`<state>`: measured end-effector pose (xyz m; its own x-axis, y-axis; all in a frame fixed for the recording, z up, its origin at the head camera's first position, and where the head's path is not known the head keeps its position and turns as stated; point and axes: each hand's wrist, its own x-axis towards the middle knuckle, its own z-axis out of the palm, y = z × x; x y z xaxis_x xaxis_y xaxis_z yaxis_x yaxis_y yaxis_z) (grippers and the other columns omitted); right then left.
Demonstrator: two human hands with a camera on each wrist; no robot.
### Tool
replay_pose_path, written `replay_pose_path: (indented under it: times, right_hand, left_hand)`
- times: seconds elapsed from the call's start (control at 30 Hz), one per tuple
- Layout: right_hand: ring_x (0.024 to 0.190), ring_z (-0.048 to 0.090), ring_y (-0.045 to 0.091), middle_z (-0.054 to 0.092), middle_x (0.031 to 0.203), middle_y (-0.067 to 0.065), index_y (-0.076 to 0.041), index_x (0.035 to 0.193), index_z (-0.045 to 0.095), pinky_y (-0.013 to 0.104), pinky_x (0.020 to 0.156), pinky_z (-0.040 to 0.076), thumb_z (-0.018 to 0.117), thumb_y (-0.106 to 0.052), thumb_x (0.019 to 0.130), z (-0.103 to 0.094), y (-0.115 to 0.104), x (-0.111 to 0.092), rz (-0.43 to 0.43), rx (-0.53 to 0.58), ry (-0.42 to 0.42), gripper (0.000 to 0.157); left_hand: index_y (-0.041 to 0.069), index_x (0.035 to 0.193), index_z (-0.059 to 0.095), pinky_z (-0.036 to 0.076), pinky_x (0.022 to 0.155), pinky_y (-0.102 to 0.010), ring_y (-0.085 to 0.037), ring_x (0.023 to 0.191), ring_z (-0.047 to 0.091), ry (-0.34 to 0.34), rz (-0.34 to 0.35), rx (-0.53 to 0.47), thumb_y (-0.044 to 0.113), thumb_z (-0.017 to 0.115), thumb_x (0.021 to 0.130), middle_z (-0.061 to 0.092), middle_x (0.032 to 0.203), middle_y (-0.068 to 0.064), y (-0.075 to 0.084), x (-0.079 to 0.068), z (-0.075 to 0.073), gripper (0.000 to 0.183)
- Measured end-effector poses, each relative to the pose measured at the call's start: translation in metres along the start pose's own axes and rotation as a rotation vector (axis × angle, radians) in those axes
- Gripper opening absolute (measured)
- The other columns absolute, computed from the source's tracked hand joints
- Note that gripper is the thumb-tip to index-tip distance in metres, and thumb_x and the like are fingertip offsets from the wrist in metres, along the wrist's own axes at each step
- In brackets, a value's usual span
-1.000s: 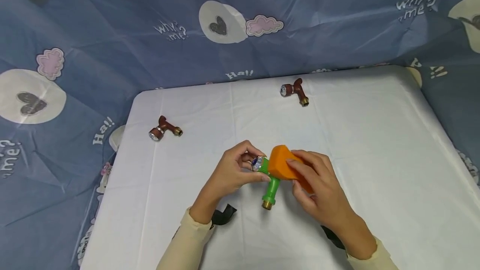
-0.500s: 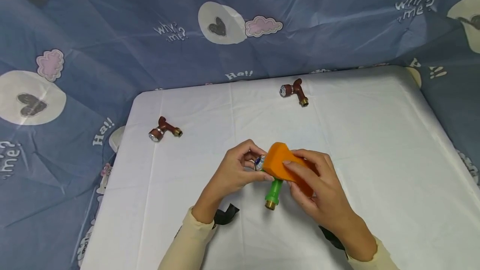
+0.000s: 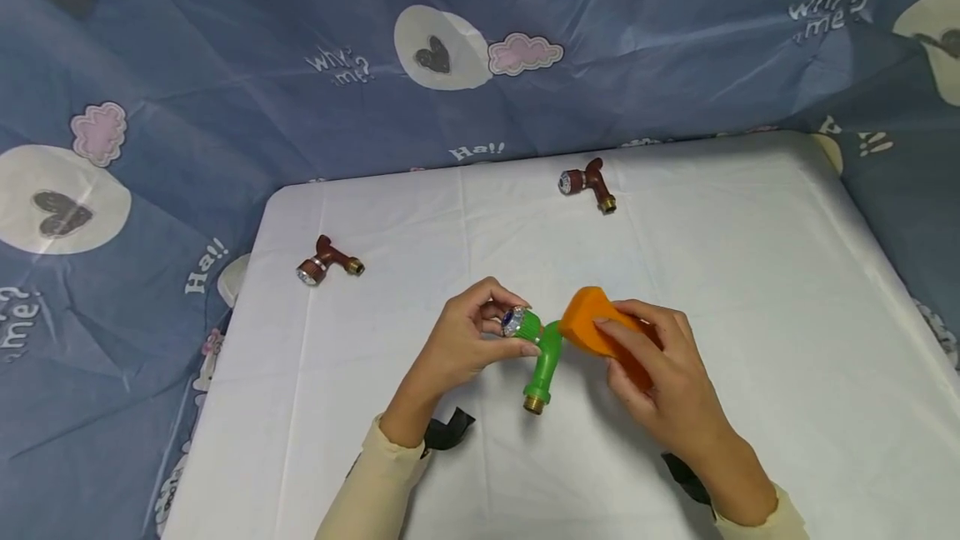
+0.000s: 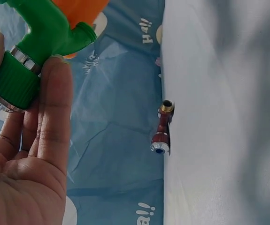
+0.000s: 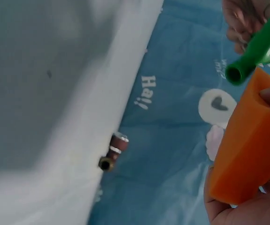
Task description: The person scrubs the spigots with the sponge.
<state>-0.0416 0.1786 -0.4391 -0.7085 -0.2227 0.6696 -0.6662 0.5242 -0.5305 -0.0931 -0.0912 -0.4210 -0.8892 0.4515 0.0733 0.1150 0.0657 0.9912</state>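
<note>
Between thumb and fingers, my left hand (image 3: 467, 332) grips a green tap (image 3: 547, 361) by its ribbed knob, which has a chrome and blue end cap. The tap's brass threaded end points down toward me, above the white cloth. My right hand (image 3: 660, 365) holds an orange sponge block (image 3: 592, 323) at the tap's right side, close by the spout; whether they touch I cannot tell. In the left wrist view the green tap (image 4: 45, 33) shows its short spout and the chrome ring by the knob. The orange sponge (image 5: 252, 145) fills much of the right wrist view's right side.
A brown tap (image 3: 327, 261) lies at the table's left, and another brown tap (image 3: 590, 185) lies near the back edge. White cloth (image 3: 750, 315) covers the table. Blue printed fabric (image 3: 637, 48) hangs behind it. Dark straps (image 3: 448, 429) show at both wrists.
The sponge first slid left over the green tap's body, hiding part of it. Now it has moved back right with my right hand, and the tap's body shows. The brown taps stay put.
</note>
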Motion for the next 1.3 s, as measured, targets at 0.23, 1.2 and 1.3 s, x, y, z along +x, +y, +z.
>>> replay_pose_path:
  times: [0.23,1.2,1.3]
  right_hand:
    - [0.115,0.053,0.042,0.06,0.134,0.023,-0.006,0.125,0.073,0.021,0.108,0.038,0.056,-0.035,0.107,0.0,-0.012,0.017,-0.058,0.057,-0.029,0.038]
    - [0.112,0.054,0.04,0.06,0.133,0.021,-0.007,0.126,0.073,0.021,0.105,0.038,0.052,-0.033,0.108,0.006,-0.011,0.017,-0.063,-0.013,-0.051,0.039]
    - [0.11,0.054,0.042,0.061,0.132,0.021,-0.007,0.126,0.073,0.027,0.1,0.04,0.052,-0.031,0.105,0.005,-0.003,0.014,-0.044,-0.058,-0.038,0.038]
  left_hand:
    - [0.012,0.113,0.067,0.062,0.084,-0.037,-0.022,0.09,0.069,-0.014,0.029,0.055,0.007,0.094,0.078,0.067,0.112,-0.005,0.001,0.002,0.004,0.044]
    - [0.007,0.114,0.065,0.063,0.079,-0.038,-0.027,0.085,0.073,0.005,0.049,-0.016,0.002,0.092,0.078,0.069,0.111,-0.01,0.004,-0.004,-0.003,0.045]
    - [0.007,0.113,0.065,0.064,0.077,-0.037,-0.028,0.083,0.074,0.013,0.035,-0.042,-0.003,0.091,0.078,0.07,0.109,-0.012,0.004,-0.005,-0.003,0.045]
